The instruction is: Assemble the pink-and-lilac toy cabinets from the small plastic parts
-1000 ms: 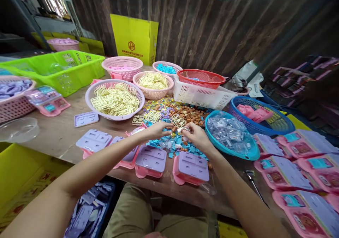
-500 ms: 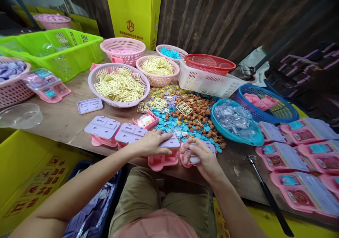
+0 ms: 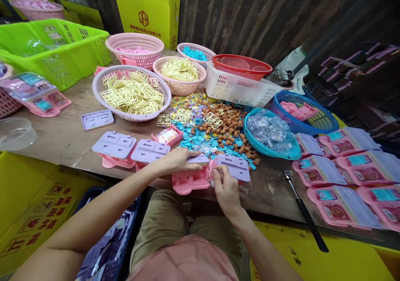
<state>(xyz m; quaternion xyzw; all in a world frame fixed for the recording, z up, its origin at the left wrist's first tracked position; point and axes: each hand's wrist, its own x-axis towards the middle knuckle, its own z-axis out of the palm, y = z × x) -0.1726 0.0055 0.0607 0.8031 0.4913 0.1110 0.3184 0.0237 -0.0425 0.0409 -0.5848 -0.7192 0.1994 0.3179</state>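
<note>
A row of pink plastic toy cases with lilac tops lines the table's front edge. My left hand (image 3: 177, 161) lies on the third case (image 3: 191, 182), fingers stretched over its lilac top. My right hand (image 3: 226, 189) is closed, thumb against forefinger, at the left front corner of the rightmost case (image 3: 233, 167); whatever is in the fingers is hidden. Left of my hands stand a second case (image 3: 151, 151) and the leftmost case (image 3: 115, 144). Behind them sits a small pink tray (image 3: 168, 136) with a printed packet inside.
Loose blue and brown parts (image 3: 229, 120) are heaped behind the cases. Baskets of cream frames (image 3: 133, 95) and a turquoise basin of clear parts (image 3: 271, 133) stand around. At right lie a black-handled hammer (image 3: 308, 214) and more pink cases (image 3: 328, 170).
My right hand has moved slightly left, from above the rightmost case to its front corner, and its fingers have closed. My left hand stays on the third case. The view has shifted.
</note>
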